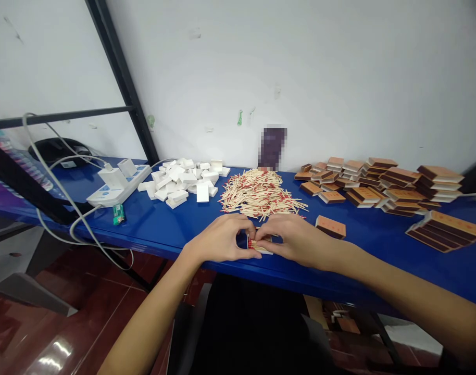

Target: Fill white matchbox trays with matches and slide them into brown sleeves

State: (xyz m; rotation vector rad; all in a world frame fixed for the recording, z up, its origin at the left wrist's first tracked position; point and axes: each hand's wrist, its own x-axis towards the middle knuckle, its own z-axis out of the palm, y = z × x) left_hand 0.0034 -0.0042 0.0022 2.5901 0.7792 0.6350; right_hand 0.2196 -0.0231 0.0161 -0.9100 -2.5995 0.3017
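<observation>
At the table's front edge, my left hand (226, 238) grips the left end of a small white tray (266, 252) with red-tipped matches in it. My right hand (290, 238) is closed over the matches at the tray's right part, thumb and fingers pinched on them. Just behind both hands lies a loose heap of matches (257, 192). White trays (183, 179) are piled to the left of the heap. A single orange matchbox sleeve (330, 227) lies right of my right hand, with many more sleeves (363, 179) stacked behind it.
A white power strip (119, 186) with plugs and cables sits at the left, near a small green packet (119, 214). A black metal frame (121, 78) rises there. At the right stands a row of sleeves (444, 230) on the blue table (160, 226). A wall is behind.
</observation>
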